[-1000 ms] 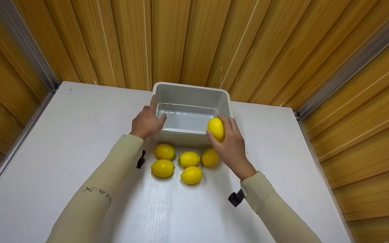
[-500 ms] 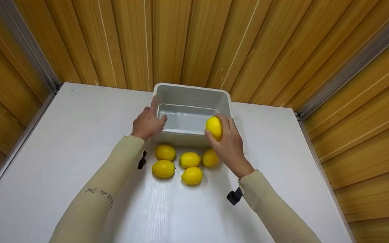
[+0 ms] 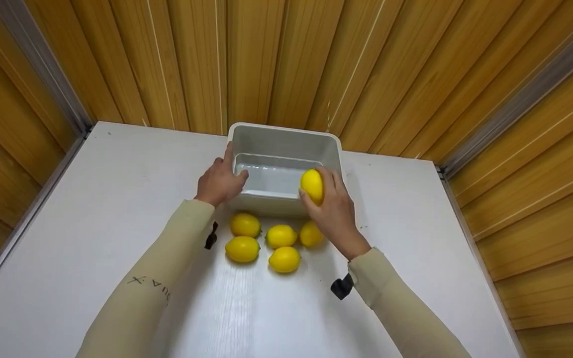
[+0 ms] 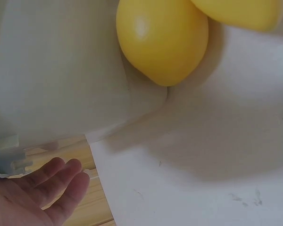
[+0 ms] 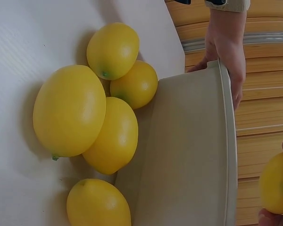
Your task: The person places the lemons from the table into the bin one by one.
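My right hand (image 3: 334,206) holds a yellow lemon (image 3: 312,186) between thumb and fingers over the front right corner of a light grey plastic bin (image 3: 266,205). In the right wrist view this lemon (image 5: 277,183) shows beyond the bin's rim. At the bin's left side my left hand (image 3: 221,181) grips the rim, thumb over the inside and fingers outside. Its fingers (image 4: 68,193) extend below the rim in the left wrist view. Several more lemons (image 3: 281,236) lie on the table in a cluster before the bin's front wall, one partly hidden by my right hand.
The white table (image 3: 396,238) is bounded by wood-patterned panels (image 3: 286,59) at the back and both sides. The bin stands close to the back panel. Small black devices (image 3: 342,286) hang at both sleeve cuffs.
My right hand has shifted slightly left over the bin's front edge, carrying the lemon. My left hand keeps its place on the rim, and the lemons on the table stay put.
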`<action>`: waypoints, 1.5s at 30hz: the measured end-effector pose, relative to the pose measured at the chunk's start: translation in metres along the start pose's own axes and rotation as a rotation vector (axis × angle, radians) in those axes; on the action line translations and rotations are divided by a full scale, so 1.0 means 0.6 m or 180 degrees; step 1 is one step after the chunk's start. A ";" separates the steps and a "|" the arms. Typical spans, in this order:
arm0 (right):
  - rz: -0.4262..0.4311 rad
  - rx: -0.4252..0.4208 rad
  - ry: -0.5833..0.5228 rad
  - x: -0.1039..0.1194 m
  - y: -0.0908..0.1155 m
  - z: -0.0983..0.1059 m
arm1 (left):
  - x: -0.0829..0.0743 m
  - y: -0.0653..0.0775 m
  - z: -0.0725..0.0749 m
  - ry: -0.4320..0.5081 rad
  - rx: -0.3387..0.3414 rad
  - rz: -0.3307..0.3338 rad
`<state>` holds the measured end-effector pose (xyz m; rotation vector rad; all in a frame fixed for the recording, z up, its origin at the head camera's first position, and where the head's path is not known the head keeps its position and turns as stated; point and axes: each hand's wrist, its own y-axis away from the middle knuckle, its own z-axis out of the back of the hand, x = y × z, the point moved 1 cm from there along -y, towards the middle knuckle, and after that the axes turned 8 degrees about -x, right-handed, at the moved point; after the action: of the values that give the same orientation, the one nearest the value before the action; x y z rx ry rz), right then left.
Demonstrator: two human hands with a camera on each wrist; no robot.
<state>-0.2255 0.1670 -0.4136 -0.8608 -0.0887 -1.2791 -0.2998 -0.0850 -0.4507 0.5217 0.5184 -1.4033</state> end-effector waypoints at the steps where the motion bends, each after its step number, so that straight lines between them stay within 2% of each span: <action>1: -0.0008 0.0004 0.0001 0.000 -0.001 -0.001 | 0.000 0.000 0.000 0.0005 0.0005 0.0007; 5: -0.0029 0.0019 0.0000 0.000 -0.004 -0.006 | 0.000 0.000 -0.001 0.0018 0.0014 0.0008; 12: -0.0038 0.0057 0.0034 -0.002 -0.010 -0.011 | 0.000 -0.001 -0.003 -0.0124 -0.0142 -0.0205; 45: -0.0099 0.0213 0.0167 -0.004 -0.026 -0.034 | 0.006 -0.006 -0.003 -0.0075 -0.0138 -0.0134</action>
<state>-0.2479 0.1562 -0.4208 -0.7705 -0.1030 -1.3197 -0.3030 -0.0870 -0.4547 0.4613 0.5424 -1.4338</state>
